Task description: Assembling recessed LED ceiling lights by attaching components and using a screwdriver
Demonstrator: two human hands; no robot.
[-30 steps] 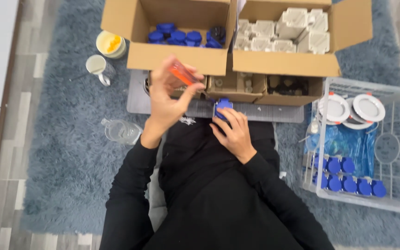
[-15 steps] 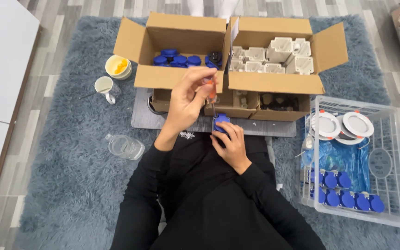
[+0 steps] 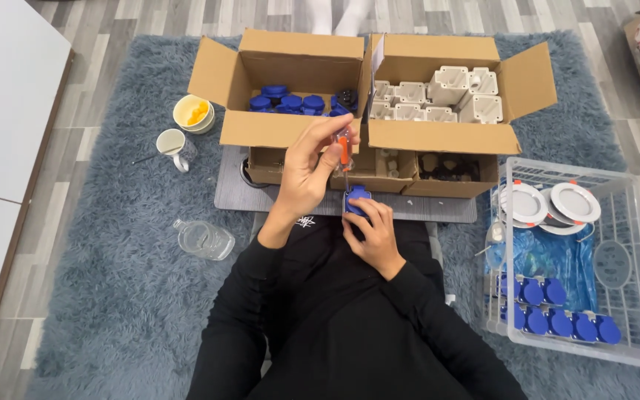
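- Sitting on the grey-blue rug (image 3: 98, 311), the person in black sleeves works with both hands just in front of the lap.
- Right hand (image 3: 373, 235) comes first: fingers curled tight around a small blue cap (image 3: 356, 201), gripping it from below so its top faces up, a steady seat for the tool.
- Left hand (image 3: 311, 172) sits just above it, fingertips pinched together on the orange-handled screwdriver (image 3: 344, 153); the shaft points straight down with its tip on the cap, which suits turning a screw.
- Off to the left on the rug, a clear plastic jar (image 3: 203, 239) lies on its side, apart from the work.
- Right of the knees, a clear crate (image 3: 635, 244) holds a row of blue assemblies (image 3: 557, 322) at its near end and round white light fittings (image 3: 550, 204) further back, within easy reach of the right arm.
- Beyond the hands, a grey board (image 3: 231, 194) carries a low open carton whose contents I cannot make out.
- Further left, a white mug (image 3: 172, 144) and a bowl with something yellow (image 3: 193, 112).
- Farthest, two open cardboard boxes side by side: the left box (image 3: 290, 127) with loose blue caps, the right box (image 3: 438, 137) with white housings (image 3: 438, 96), flaps open toward the worker.
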